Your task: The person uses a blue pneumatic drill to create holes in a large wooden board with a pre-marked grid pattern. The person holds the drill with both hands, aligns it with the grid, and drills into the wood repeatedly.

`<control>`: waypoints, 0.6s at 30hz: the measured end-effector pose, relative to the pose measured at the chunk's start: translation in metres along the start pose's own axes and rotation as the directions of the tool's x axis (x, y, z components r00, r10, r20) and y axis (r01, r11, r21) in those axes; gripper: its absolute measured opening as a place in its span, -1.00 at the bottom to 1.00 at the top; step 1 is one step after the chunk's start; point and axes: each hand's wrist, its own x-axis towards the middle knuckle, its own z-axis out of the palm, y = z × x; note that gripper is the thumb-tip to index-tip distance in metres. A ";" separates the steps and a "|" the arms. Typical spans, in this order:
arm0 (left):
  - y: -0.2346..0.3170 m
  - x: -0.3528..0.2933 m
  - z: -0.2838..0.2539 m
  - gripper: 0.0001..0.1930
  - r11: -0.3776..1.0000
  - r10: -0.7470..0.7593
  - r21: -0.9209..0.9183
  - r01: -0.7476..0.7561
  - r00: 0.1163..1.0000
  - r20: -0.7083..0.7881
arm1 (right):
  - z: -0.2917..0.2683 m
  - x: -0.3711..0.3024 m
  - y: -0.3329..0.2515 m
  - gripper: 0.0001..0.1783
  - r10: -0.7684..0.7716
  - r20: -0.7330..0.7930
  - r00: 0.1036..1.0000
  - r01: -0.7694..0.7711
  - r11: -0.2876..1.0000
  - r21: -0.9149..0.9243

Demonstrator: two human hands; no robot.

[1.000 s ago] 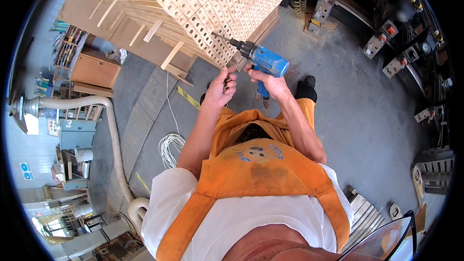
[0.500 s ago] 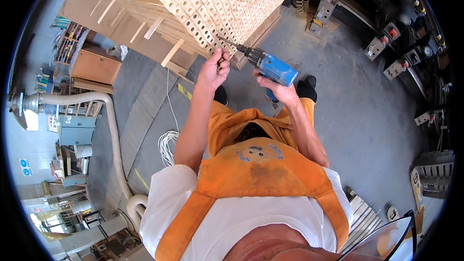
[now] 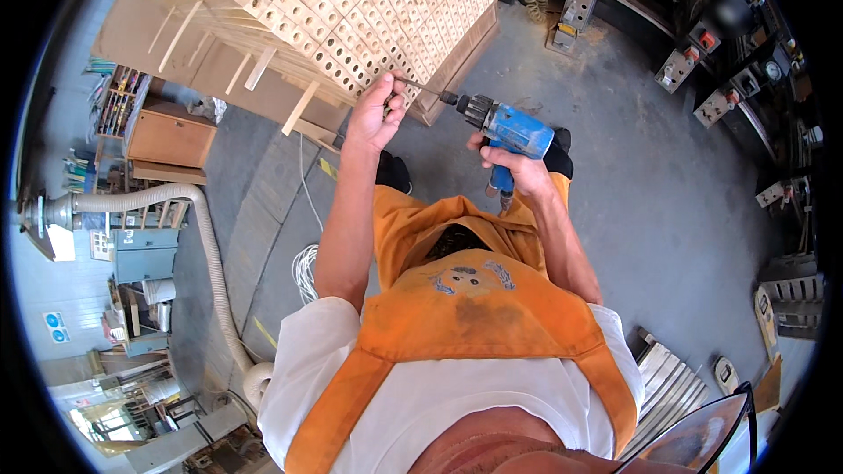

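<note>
My right hand (image 3: 518, 167) grips the handle of a blue power drill (image 3: 520, 130) with a dark chuck. A long thin bit (image 3: 423, 87) points left from the chuck toward my other hand. My left hand (image 3: 378, 117) is closed, thumb and fingertips pinched at the bit's tip; small dark pieces show among its fingers, too small to name. Just beyond it rises a large stack of pale wooden blocks (image 3: 351, 0), their ends drilled with round holes. Several holes near my left hand look dark-rimmed, others bare wood.
Thin wooden strips (image 3: 300, 108) jut from the stack's left side. A white cable (image 3: 305, 272) lies coiled on the floor, left of my legs. Farther left runs a ribbed hose (image 3: 211, 254). Machines with control boxes (image 3: 676, 68) line the right side; a slatted wooden piece (image 3: 667, 386) lies lower right.
The drill has moved slightly right and down, away from the stack. My left hand has shifted left and up, its fingers now at the bit's tip. The view has shifted a little.
</note>
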 end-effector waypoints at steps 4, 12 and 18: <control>0.003 -0.005 -0.001 -0.76 0.993 0.015 0.117 -0.014 1.000 -0.007 | -0.002 0.004 0.003 -0.71 0.039 0.015 0.999 -0.040 0.996 0.076; -0.009 0.001 0.003 -0.80 0.961 -0.009 0.270 0.068 0.977 -0.212 | -0.009 0.007 0.017 -0.67 0.024 0.019 1.000 -0.024 1.000 0.015; -0.014 0.005 -0.013 -0.81 0.990 -0.071 0.115 0.084 0.991 -0.110 | -0.008 0.006 0.025 -0.67 0.030 0.025 0.999 -0.033 0.994 0.107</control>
